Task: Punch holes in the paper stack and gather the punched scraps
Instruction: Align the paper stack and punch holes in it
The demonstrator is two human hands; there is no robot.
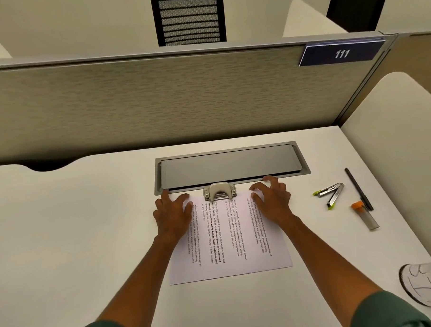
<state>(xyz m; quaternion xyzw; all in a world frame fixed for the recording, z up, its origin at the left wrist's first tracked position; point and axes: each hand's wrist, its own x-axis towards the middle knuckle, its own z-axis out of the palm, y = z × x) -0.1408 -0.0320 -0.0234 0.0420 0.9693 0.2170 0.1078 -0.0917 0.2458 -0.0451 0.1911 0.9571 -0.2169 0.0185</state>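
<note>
1. Watching the head cam feed from my end: the paper stack (227, 239) is lying flat on the white desk (76, 231), a bit below the middle of the frame, with its far edge pushed into the hole punch (220, 191).
2. The punch is sitting right against the near lip of the grey cable tray lid (231, 165), dead centre in the picture.
3. The left hand (173, 212) is resting on the upper left corner of the sheets, fingers spread fairly wide and lightly bent, pressing down rather than gripping anything.
4. The right hand (273, 200) is doing the same on the upper right corner. Its fingers are splayed, and the tips are reaching up toward the tray edge.
5. Nobody is pressing the punch lever at the moment, so I'm reading this as the line-up step before the punch.
6. What's worrying me: I honestly can't tell how deep the paper is sitting in the slot. If it's shallow or skewed, the holes are going to land crooked or clip the edge.
7. Lifting one hand to press the lever could let the stack fan out.
8. No scraps are showing anywhere yet. If the punch gets tipped near that tray gap, the bits could drop in and be a pain to gather.
9. Off at the right side, a stapler remover (330, 194), a pen (358, 189) and a lead tube (366, 216) are lying well apart from the paper.
</note>
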